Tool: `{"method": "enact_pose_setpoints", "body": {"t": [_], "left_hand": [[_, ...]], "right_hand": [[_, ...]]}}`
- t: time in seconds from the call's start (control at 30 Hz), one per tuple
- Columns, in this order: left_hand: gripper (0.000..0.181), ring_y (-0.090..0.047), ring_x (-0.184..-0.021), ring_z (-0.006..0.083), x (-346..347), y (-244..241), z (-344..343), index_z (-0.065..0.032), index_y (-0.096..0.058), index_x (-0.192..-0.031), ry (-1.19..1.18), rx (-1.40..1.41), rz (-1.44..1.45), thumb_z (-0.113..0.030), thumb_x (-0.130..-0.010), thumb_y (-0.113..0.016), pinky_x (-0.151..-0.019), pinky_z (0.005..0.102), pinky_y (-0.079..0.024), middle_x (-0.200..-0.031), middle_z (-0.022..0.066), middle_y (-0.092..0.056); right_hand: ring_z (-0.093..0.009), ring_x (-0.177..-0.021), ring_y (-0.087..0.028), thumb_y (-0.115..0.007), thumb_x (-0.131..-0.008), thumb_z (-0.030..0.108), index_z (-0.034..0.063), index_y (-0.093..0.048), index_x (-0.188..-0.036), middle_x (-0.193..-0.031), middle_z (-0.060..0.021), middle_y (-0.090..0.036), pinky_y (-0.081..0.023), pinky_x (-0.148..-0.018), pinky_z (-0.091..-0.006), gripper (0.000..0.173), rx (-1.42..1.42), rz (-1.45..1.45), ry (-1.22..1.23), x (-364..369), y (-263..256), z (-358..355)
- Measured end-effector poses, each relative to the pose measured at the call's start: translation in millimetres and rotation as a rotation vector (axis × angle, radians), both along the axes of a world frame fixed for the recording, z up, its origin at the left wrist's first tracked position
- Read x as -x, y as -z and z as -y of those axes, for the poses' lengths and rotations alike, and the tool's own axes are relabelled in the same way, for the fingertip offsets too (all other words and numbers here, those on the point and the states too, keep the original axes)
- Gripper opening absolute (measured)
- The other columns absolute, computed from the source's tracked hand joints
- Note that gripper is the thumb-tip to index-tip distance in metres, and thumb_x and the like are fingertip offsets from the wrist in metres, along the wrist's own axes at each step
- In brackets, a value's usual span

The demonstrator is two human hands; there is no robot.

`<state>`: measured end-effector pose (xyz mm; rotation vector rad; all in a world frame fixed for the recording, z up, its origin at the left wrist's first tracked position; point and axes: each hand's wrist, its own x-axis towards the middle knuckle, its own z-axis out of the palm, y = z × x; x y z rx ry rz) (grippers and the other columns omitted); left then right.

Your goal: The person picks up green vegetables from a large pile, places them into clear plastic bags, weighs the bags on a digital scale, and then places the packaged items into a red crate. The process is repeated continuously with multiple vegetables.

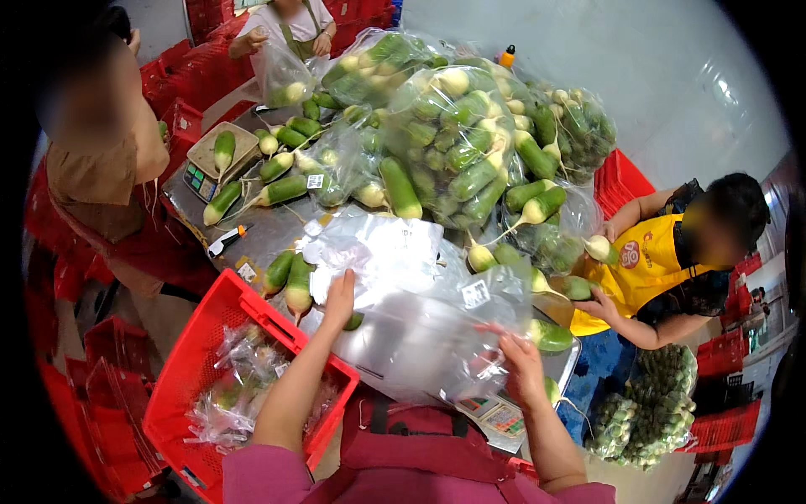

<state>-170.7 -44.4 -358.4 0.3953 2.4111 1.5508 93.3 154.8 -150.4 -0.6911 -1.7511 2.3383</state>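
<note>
My right hand (521, 365) grips the edge of a clear plastic bag (504, 283), which bears a white printed label and spreads over the steel tabletop (384, 337). At the near edge of a pile of clear bags and white sheets (390, 242) is my left hand (340, 299); its fingertips are partly hidden, and I cannot tell whether they pinch anything. Two green radishes (298, 286) lie just left of that hand. Part of another radish (354, 321) shows beside my left wrist. Near my right hand lies a green radish (550, 336).
A red crate (252, 296) with bagged produce stands at the left. Large bags of radishes (453, 145) fill the table's far side. Scales stand far left (223, 148) and near me (497, 419). A co-worker in a yellow apron (620, 277) handles radishes; two more people stand opposite and left.
</note>
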Motion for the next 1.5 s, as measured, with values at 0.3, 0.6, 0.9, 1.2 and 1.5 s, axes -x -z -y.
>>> {"method": "enact_pose_setpoints", "body": {"t": [0.3,0.6,0.9,1.2,1.5], "left_hand": [[0.012,-0.064,-0.069,0.0167,-78.7,-106.4,5.3,0.0043,-0.065,-0.087,0.266,-0.414,0.702,-0.006,-0.081,-0.067,-0.066,0.0246,-0.051,-0.08,0.0119,-0.067],[0.018,-0.043,-0.068,0.0085,-141.9,-221.3,-78.6,0.002,-0.053,-0.076,0.716,-0.364,-0.123,-0.009,-0.078,-0.068,-0.058,0.0252,-0.037,-0.072,-0.0023,-0.048],[0.008,-0.05,-0.06,0.006,-30.3,-209.7,-16.2,-0.0118,-0.056,-0.081,-0.139,-1.153,0.676,-0.011,-0.087,-0.062,-0.05,0.0187,-0.036,-0.076,-0.0018,-0.058],[0.039,-0.054,-0.076,0.0219,-178.4,-279.1,-25.9,-0.0057,-0.05,-0.108,0.64,-0.095,-0.306,-0.001,-0.074,-0.067,-0.069,0.0302,-0.045,-0.091,0.0105,-0.055],[0.019,-0.051,-0.075,0.0312,-79.9,-177.0,93.1,-0.002,-0.047,-0.091,0.097,0.461,-0.582,0.002,-0.073,-0.054,-0.07,0.0341,-0.043,-0.08,0.0158,-0.049]], "right_hand": [[-0.01,-0.073,-0.054,-0.062,-0.086,0.018,0.0012,-0.059,-0.094,-0.079,-0.0026,-0.059,-0.044,-0.064,-0.0252,0.019,-1.237,0.246,0.285,-77.7,8.5,-52.0],[-0.012,-0.054,-0.042,-0.07,-0.079,0.028,0.0013,-0.054,-0.071,-0.058,-0.0058,-0.049,-0.034,-0.049,-0.0291,0.032,-0.703,-0.053,-0.142,22.6,-38.8,-4.7],[-0.033,-0.064,-0.058,-0.06,-0.072,0.019,0.0039,-0.053,-0.071,-0.068,-0.0129,-0.059,-0.045,-0.057,-0.0419,0.017,-1.398,0.306,0.266,2.3,-13.5,-110.0],[-0.037,-0.125,-0.039,-0.074,-0.066,0.025,0.0013,-0.028,-0.14,-0.129,-0.0171,-0.048,-0.02,-0.108,-0.0547,0.091,-1.632,-0.261,-0.103,-3.2,-55.1,11.3],[-0.033,-0.112,-0.05,-0.074,-0.071,0.037,0.0007,-0.035,-0.135,-0.111,-0.0194,-0.057,-0.034,-0.102,-0.043,0.082,-1.064,0.054,-0.385,-97.3,-0.2,-67.9]]}}
